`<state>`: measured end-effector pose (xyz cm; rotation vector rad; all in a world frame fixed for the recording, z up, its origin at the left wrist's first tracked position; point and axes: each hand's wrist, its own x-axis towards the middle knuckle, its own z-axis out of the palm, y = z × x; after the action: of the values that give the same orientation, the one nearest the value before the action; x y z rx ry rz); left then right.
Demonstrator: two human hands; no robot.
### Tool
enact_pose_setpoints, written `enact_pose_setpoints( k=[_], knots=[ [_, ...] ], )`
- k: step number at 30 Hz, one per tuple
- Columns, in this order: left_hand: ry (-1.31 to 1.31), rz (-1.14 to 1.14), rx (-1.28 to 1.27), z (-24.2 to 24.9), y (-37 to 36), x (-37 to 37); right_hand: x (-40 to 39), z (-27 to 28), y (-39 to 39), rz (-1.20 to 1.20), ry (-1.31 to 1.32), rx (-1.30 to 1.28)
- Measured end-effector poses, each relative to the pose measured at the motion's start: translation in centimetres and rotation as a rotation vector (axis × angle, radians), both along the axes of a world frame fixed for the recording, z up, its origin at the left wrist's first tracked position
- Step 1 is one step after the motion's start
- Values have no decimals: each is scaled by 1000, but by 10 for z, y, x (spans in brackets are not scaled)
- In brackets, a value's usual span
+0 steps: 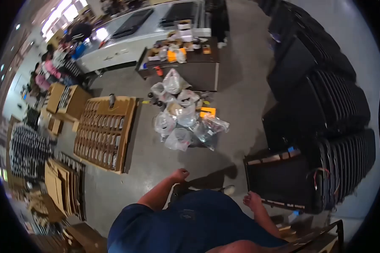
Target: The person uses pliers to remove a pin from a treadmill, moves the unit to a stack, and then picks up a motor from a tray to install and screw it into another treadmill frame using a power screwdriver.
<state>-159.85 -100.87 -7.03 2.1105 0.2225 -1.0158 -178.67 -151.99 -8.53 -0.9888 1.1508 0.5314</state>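
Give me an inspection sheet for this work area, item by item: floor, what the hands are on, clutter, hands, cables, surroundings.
Surface: grey concrete floor, bare in the middle.
Job's things: black flat panel standing on its edge; more black panels stacked in rows behind it.
Clutter: clear plastic bags heaped on the floor; compartmented cardboard tray of parts.
Hands: left hand closed, holding nothing visible; right hand resting at the panel's lower left corner.
Cables: red and white wires on the panel's right side.
Surroundings: dark table with small items; long white bench; people at the far left.
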Motion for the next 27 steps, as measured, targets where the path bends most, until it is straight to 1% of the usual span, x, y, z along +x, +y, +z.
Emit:
enact_pose_setpoints(
  k=[2, 3, 4, 5, 6, 8, 9, 10, 12, 15, 16, 19, 20, 21, 23, 24, 25, 27],
  knots=[
    [52, 38, -81, 2, 50, -25, 54, -12, 57, 204, 19, -14],
    [9, 58, -125, -25, 88, -47, 80, -15, 91, 290, 30, -21],
    [-39, 67, -163, -35, 127, -57, 109, -20, 127, 381, 0, -68],
    [-43, 153, -100, -42, 169, -74, 134, -23, 166, 460, -28, -111],
    [-36, 232, -37, -27, 204, -90, 151, -25, 204, 531, -48, -153],
    [130, 372, 48, -17, 284, -108, 186, -36, 267, 708, -80, -244],
    [85, 417, 104, -46, 327, -123, 199, -42, 295, 793, -92, -287],
    [88, 499, 92, -41, 358, -126, 210, -49, 316, 914, -78, -248],
    [83, 644, 74, -29, 424, -113, 233, -63, 350, 1134, -60, -163],
    [47, 825, -4, -4, 492, -71, 267, -32, 419, 1212, 111, -215],
    [58, 860, -25, -16, 518, -59, 281, -20, 439, 1261, 173, -232],
    [57, 1128, -94, -41, 578, -30, 338, -10, 487, 1410, 249, -265],
    [143, 1158, -75, -43, 597, -21, 367, -12, 507, 1450, 251, -279],
    [231, 1185, -56, -44, 614, -18, 400, -13, 527, 1484, 242, -290],
    [274, 855, 27, -75, 657, -31, 474, -13, 576, 1546, 185, -311],
    [339, 794, 21, -75, 674, -32, 513, -13, 602, 1582, 137, -325],
    [435, 931, -26, -62, 690, -25, 556, -16, 630, 1615, 70, -344],
    [513, 1196, -74, -34, 722, 0, 642, -19, 690, 1656, -135, -394]
  ],
)
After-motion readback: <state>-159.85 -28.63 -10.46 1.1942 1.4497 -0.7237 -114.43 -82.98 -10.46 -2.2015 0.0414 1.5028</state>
